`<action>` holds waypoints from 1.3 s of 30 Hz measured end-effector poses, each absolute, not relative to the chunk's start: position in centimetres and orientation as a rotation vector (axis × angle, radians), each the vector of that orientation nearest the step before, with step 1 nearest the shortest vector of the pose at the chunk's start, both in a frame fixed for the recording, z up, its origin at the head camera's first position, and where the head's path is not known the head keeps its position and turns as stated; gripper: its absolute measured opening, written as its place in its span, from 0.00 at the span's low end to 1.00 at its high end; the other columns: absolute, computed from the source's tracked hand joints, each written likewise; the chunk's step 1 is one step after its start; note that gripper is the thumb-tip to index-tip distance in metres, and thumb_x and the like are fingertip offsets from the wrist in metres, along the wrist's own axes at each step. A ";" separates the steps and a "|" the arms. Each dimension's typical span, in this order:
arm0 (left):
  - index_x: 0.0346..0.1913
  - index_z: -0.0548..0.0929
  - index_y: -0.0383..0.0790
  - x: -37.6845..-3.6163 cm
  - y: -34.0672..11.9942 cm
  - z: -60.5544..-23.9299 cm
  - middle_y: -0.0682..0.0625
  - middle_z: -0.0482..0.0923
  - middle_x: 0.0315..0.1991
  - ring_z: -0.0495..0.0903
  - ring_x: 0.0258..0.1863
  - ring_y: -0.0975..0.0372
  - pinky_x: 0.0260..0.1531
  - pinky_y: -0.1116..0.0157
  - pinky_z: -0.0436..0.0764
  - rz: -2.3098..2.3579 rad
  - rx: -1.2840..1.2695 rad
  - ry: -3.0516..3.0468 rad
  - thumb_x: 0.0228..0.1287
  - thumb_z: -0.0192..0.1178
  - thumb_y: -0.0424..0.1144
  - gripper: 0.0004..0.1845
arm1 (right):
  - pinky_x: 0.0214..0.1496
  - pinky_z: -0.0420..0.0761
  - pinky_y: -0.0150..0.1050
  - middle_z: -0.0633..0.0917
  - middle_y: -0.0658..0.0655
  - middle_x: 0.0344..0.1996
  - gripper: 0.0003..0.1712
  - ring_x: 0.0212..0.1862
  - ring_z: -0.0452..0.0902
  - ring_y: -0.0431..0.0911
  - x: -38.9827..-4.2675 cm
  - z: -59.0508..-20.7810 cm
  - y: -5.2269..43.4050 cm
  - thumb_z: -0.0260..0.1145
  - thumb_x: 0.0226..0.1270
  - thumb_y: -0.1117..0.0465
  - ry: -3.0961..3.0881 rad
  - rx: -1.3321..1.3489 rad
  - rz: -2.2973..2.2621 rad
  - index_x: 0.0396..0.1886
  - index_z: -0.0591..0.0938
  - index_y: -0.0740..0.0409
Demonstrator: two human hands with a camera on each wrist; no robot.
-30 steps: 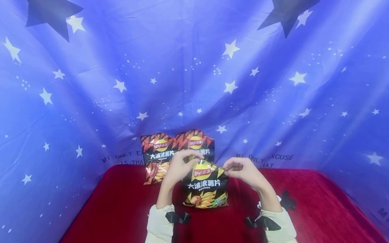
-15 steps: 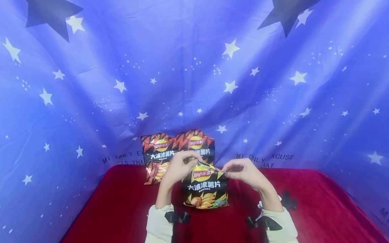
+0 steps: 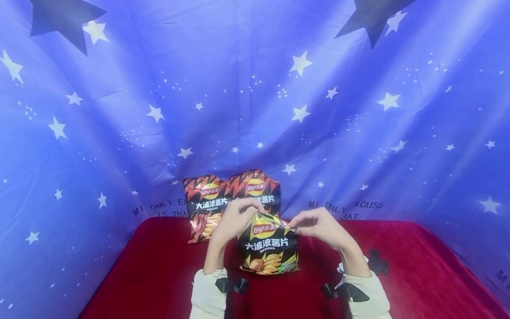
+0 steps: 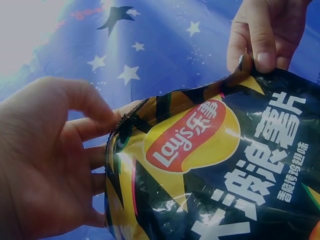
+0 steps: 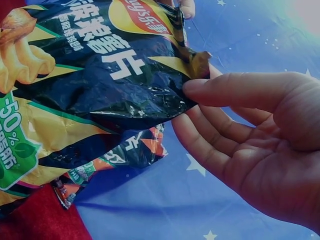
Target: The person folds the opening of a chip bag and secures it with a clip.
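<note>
Bright frames, wrist-view corner glare

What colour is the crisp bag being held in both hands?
The held crisp bag is mostly black with yellow zigzags and a red-and-yellow logo; the left wrist view shows it best.

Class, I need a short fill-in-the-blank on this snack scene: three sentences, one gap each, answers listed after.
1. Both hands, the left hand and the right hand, pinch the top edge of the ____ and yellow chip bag.
2. Behind it stand ____ orange and black chip bags.
3. The tablecloth is ____.

Missing words: black; two; red
</note>
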State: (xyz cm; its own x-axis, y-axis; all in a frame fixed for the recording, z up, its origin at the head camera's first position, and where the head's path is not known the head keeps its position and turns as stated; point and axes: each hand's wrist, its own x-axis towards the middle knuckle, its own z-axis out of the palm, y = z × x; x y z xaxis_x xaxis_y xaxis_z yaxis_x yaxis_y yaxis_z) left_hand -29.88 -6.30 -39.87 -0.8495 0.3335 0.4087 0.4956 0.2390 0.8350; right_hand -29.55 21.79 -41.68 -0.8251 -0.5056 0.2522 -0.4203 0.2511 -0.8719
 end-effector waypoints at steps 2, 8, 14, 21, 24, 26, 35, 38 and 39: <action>0.40 0.88 0.38 -29.9 -6.2 -39.8 0.52 0.79 0.21 0.72 0.18 0.70 0.27 0.64 0.78 -1.637 -0.791 -2.351 0.69 0.59 0.32 0.07 | 0.50 0.86 0.37 0.90 0.64 0.44 0.12 0.46 0.87 0.42 -29.6 -41.6 21.8 0.70 0.61 0.72 2.417 -0.891 -1.639 0.45 0.89 0.64; 0.39 0.90 0.46 -30.0 -6.0 -39.6 0.53 0.88 0.39 0.82 0.40 0.63 0.50 0.60 0.81 -1.572 -0.801 -2.344 0.64 0.70 0.38 0.03 | 0.51 0.86 0.37 0.90 0.63 0.44 0.13 0.47 0.87 0.42 -29.7 -41.5 21.9 0.71 0.60 0.71 2.425 -0.894 -1.619 0.46 0.89 0.63; 0.47 0.90 0.49 -29.8 -6.0 -39.5 0.55 0.89 0.49 0.83 0.56 0.60 0.62 0.53 0.79 -1.563 -0.746 -2.366 0.62 0.73 0.39 0.11 | 0.52 0.85 0.38 0.90 0.60 0.44 0.13 0.48 0.87 0.43 -29.8 -41.5 21.9 0.74 0.61 0.66 2.432 -0.871 -1.606 0.46 0.90 0.61; 0.47 0.90 0.46 -29.8 -5.7 -39.3 0.51 0.89 0.47 0.84 0.55 0.58 0.62 0.55 0.79 -1.598 -0.764 -2.330 0.61 0.72 0.34 0.11 | 0.52 0.83 0.37 0.91 0.54 0.39 0.09 0.45 0.85 0.42 -29.7 -41.4 21.6 0.75 0.63 0.60 2.500 -0.789 -1.637 0.41 0.90 0.58; 0.45 0.91 0.46 -29.8 -5.5 -39.3 0.52 0.90 0.45 0.84 0.53 0.59 0.61 0.55 0.79 -1.589 -0.762 -2.326 0.61 0.72 0.33 0.10 | 0.49 0.84 0.39 0.90 0.56 0.37 0.09 0.42 0.85 0.43 -29.6 -41.4 21.4 0.74 0.63 0.62 2.500 -0.754 -1.658 0.41 0.88 0.61; 0.44 0.91 0.46 -29.8 -5.3 -39.2 0.53 0.90 0.44 0.84 0.52 0.59 0.61 0.54 0.78 -1.582 -0.758 -2.318 0.61 0.72 0.33 0.10 | 0.48 0.85 0.40 0.89 0.57 0.37 0.10 0.40 0.85 0.44 -29.6 -41.3 21.3 0.74 0.63 0.62 2.489 -0.722 -1.675 0.42 0.87 0.61; 0.42 0.91 0.43 -29.5 -4.8 -39.4 0.52 0.90 0.42 0.85 0.51 0.59 0.59 0.59 0.80 -1.633 -0.714 -2.278 0.58 0.73 0.29 0.10 | 0.50 0.85 0.37 0.91 0.57 0.41 0.12 0.45 0.86 0.42 -29.4 -41.6 20.9 0.74 0.64 0.58 2.549 -0.720 -1.593 0.44 0.90 0.58; 0.42 0.91 0.41 -29.5 -4.7 -39.5 0.51 0.90 0.42 0.85 0.51 0.59 0.58 0.62 0.81 -1.645 -0.723 -2.273 0.58 0.73 0.29 0.09 | 0.47 0.85 0.36 0.91 0.59 0.39 0.10 0.42 0.86 0.40 -29.3 -41.7 20.8 0.74 0.64 0.60 2.562 -0.735 -1.615 0.42 0.90 0.60; 0.42 0.91 0.40 -29.5 -4.7 -39.5 0.51 0.90 0.42 0.85 0.51 0.59 0.58 0.63 0.81 -1.647 -0.727 -2.273 0.58 0.73 0.29 0.09 | 0.46 0.85 0.36 0.91 0.60 0.39 0.10 0.41 0.86 0.40 -29.3 -41.7 20.7 0.74 0.64 0.62 2.563 -0.739 -1.629 0.42 0.90 0.61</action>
